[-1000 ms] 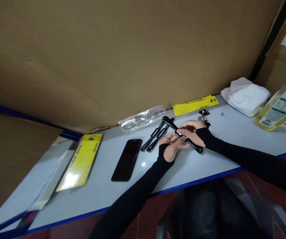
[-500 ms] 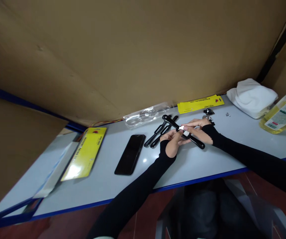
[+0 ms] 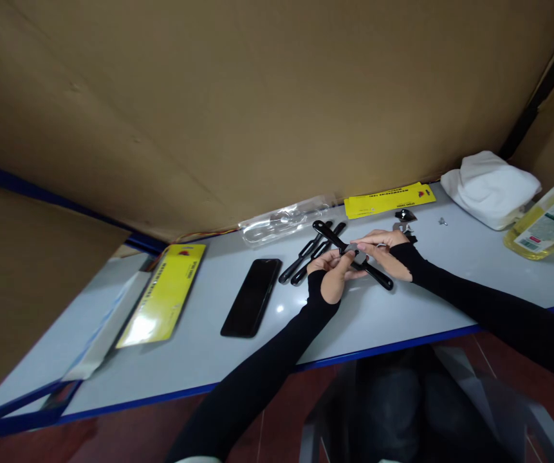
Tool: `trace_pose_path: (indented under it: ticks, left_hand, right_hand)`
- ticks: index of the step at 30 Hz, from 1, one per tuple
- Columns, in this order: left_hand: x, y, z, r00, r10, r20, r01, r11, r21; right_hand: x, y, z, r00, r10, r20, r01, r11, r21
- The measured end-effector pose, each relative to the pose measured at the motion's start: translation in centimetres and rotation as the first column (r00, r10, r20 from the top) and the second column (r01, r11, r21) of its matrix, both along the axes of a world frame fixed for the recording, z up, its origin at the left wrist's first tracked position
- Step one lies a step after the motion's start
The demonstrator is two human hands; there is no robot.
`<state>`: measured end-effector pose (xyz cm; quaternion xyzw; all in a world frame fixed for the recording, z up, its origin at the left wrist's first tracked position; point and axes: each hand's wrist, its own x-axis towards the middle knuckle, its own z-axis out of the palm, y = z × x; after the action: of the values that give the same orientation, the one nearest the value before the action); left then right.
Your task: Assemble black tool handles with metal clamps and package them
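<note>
My left hand is closed around the middle of a black spokeshave body, which slants across in front of me with both handles sticking out. A small flat grey metal piece, seemingly the blade, lies at its centre. On that piece my right hand has its thumb and fingers closed; the exact contact is partly hidden. Two more black spokeshave bodies lie side by side on the table, just left of my left hand. Beyond my right hand are a dark shiny metal part and small metal pieces.
A black phone lies left of the hands. Yellow cards and clear plastic packaging rest along the cardboard wall, with another yellow card at left. Small screws, a white cloth bundle and a bottle of yellow liquid are at right.
The metal piece at the spokeshave's centre has tilted, from bright white glare to grey. The spokeshave has shifted very slightly left; both hands keep their hold.
</note>
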<state>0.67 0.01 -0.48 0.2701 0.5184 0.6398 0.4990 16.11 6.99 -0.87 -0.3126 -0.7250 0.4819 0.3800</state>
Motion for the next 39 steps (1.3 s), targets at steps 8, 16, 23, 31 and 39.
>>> trace_pose_path:
  ticks: [8,16,23,31,39]
  left_hand:
    - [0.1,-0.1,0.5,1.000,0.008,0.006,-0.008,1.000,0.026]
    - [-0.9,-0.1,1.1,1.000,-0.019,0.022,0.019,0.999,0.036]
    - [-1.4,0.5,-0.2,0.999,-0.045,0.027,0.044,0.999,0.006]
    - [-1.1,0.5,-0.3,0.996,-0.079,0.041,0.080,0.996,-0.035]
    - [-0.5,0.2,0.4,0.994,-0.096,0.051,0.100,0.992,-0.082]
  right_hand:
    - [2.5,3.2,0.9,0.962,-0.188,0.198,0.118,0.940,0.319]
    - [9.3,9.1,1.1,0.818,-0.187,0.544,0.018,0.954,0.300]
    - [9.1,9.4,-0.5,0.788,0.018,0.615,-0.126,0.983,0.133]
    - [7.9,7.3,1.5,0.942,-0.024,0.333,0.013,0.999,0.035]
    - [4.9,1.9,4.2,0.967,0.207,0.147,-0.201,0.978,-0.055]
